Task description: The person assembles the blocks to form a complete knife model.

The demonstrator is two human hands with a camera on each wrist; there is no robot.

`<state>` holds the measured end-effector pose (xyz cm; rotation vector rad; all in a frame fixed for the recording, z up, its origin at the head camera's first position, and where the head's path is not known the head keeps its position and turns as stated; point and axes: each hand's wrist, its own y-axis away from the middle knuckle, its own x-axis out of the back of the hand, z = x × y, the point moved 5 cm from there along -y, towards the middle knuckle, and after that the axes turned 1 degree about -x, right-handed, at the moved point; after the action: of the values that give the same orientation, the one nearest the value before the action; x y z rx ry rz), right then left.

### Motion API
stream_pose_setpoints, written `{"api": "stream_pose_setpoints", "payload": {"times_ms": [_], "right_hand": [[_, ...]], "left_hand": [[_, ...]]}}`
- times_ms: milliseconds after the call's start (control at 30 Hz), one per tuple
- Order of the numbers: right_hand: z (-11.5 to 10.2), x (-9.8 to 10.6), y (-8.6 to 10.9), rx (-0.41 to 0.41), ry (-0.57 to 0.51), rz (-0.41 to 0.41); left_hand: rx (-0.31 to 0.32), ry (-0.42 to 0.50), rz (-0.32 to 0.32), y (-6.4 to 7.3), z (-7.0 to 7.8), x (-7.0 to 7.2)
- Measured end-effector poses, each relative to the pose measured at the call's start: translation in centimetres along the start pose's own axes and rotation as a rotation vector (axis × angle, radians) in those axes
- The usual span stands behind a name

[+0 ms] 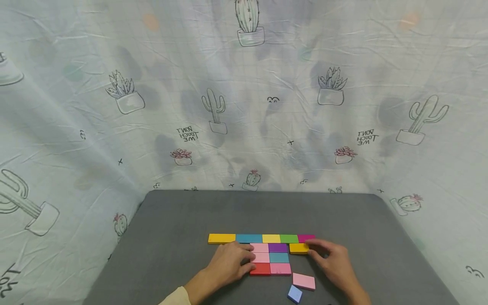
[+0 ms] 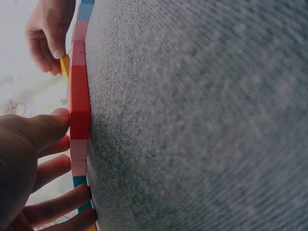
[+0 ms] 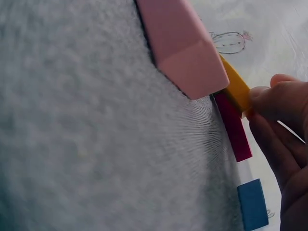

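Note:
My right hand (image 1: 335,264) pinches the end of an orange-yellow block (image 1: 298,248) between thumb and fingers. That block is just right of a purple block (image 1: 277,248) and below the top row, and in the right wrist view it is tilted. My left hand (image 1: 227,262) lies along the left side of a two-column group of flat blocks. Its fingertips touch the edges of the pink blocks (image 1: 260,257) and the red block (image 1: 260,269). A teal block (image 1: 279,257) and another pink block (image 1: 280,269) form the right column under the purple one.
Above the group runs a row of yellow, blue, green and magenta blocks (image 1: 306,238). A loose pink block (image 1: 303,281) and a small light-blue block (image 1: 295,294) lie nearer me on the grey table (image 1: 171,216). A cactus-print curtain (image 1: 244,106) surrounds the table.

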<state>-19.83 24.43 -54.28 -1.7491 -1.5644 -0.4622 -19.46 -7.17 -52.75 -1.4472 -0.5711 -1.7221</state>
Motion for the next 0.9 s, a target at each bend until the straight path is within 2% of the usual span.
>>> {"api": "stream_pose_setpoints", "payload": {"times_ms": [333, 567, 667, 900], "right_hand": [[-1.2, -0.6, -0.7, 0.149, 0.150, -0.093], [-1.7, -0.8, -0.8, 0.321, 0.190, -0.050], [-1.8, -0.9, -0.8, 0.370, 0.196, -0.036], [-2.0, -1.0, -1.0, 0.353, 0.208, -0.054]], "left_hand": [[0.000, 0.000, -0.004, 0.0, -0.2, -0.2], [0.006, 0.001, -0.011, 0.0, -0.1, -0.2], [0.009, 0.001, -0.009, 0.0, -0.1, -0.2], [0.010, 0.000, -0.010, 0.0, -0.1, -0.2]]}}
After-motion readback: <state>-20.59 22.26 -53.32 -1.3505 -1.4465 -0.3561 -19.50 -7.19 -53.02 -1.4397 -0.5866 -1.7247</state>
